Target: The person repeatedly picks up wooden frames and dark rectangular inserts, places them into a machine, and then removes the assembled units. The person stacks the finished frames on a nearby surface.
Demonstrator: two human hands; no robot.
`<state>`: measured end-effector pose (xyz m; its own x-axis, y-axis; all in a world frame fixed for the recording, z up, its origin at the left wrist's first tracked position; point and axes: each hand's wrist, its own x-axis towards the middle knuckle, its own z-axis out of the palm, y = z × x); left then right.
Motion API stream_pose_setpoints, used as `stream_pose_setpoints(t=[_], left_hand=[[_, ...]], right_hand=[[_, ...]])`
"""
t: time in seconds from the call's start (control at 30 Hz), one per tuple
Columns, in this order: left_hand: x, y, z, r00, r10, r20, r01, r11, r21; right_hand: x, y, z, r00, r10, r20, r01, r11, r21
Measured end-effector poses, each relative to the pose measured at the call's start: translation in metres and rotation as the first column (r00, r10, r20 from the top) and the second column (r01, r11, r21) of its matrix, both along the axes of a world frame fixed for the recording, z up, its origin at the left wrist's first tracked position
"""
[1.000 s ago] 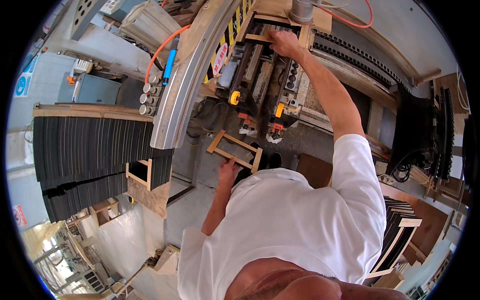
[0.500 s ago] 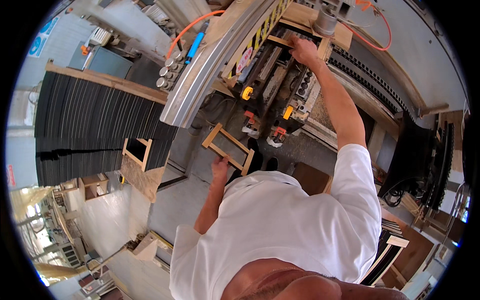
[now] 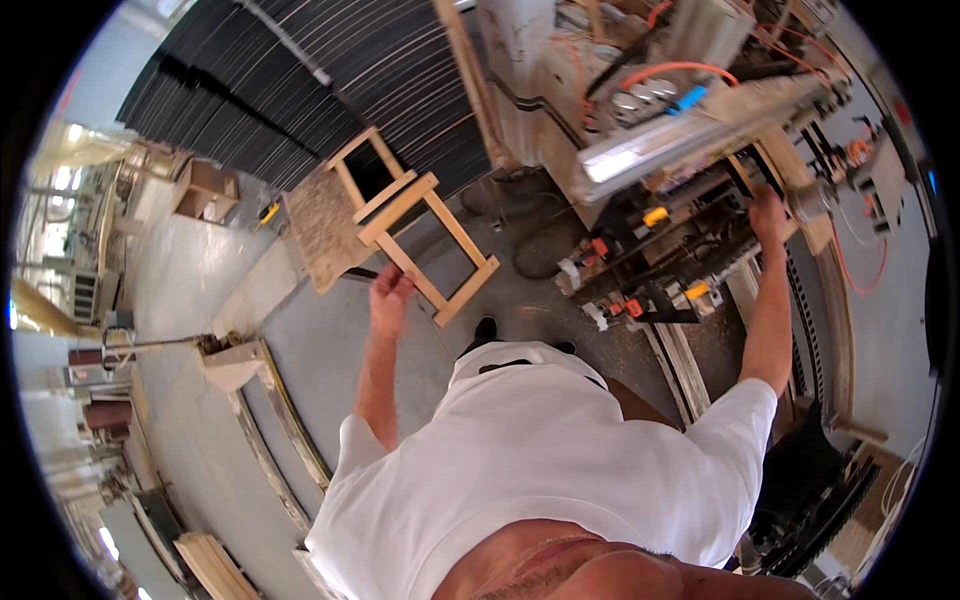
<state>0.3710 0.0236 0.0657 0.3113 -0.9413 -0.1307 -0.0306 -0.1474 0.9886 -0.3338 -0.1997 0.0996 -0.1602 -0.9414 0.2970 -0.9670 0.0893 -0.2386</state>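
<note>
My left hand (image 3: 390, 288) pinches one long rail of a pale wooden rectangular frame (image 3: 468, 291), held tilted above the floor. The far end of this frame comes up to a second wooden frame (image 3: 348, 183) by the black stack; whether they touch I cannot tell. My right arm stretches out to the machine, where my right hand (image 3: 768, 218) is closed next to a wooden bar (image 3: 740, 174). What its fingertips hold is hard to make out.
Beyond the frames rises a tall stack of thin black-edged pieces (image 3: 300, 60). The machine has yellow-and-red clamps (image 3: 655, 217) and a metal beam (image 3: 680, 145). A chipboard panel (image 3: 318, 235) lies beside the stack, and a cardboard box (image 3: 205, 192) stands on the floor.
The view has swung left toward the black stack. My left hand has carried its frame over beside the second frame. My right hand is still at the machine.
</note>
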Motion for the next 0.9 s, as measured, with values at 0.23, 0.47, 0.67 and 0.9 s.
stream_pose_setpoints(t=[0.23, 0.47, 0.67, 0.9], left_hand=[[0.183, -0.053, -0.003, 0.937, 0.243, -0.250, -0.251, 0.968, 0.000], [0.270, -0.184, -0.060, 0.946, 0.194, -0.259, -0.177, 0.980, 0.087], [0.244, -0.232, -0.085, 0.973, 0.126, 0.193, -0.164, 0.968, 0.192], [0.192, -0.200, -0.039, 0.698, 0.116, 0.706, -0.128, 0.991, -0.036]], right_hand=[[0.127, 0.060, 0.046, 0.930, -0.113, 0.351, 0.219, 0.935, -0.279], [0.274, 0.134, 0.021, 0.749, 0.040, 0.662, 0.186, 0.945, -0.268], [0.339, 0.189, -0.013, 0.634, -0.059, 0.771, 0.211, 0.972, -0.099], [0.366, 0.223, -0.007, 0.709, -0.180, 0.682, 0.263, 0.965, -0.020]])
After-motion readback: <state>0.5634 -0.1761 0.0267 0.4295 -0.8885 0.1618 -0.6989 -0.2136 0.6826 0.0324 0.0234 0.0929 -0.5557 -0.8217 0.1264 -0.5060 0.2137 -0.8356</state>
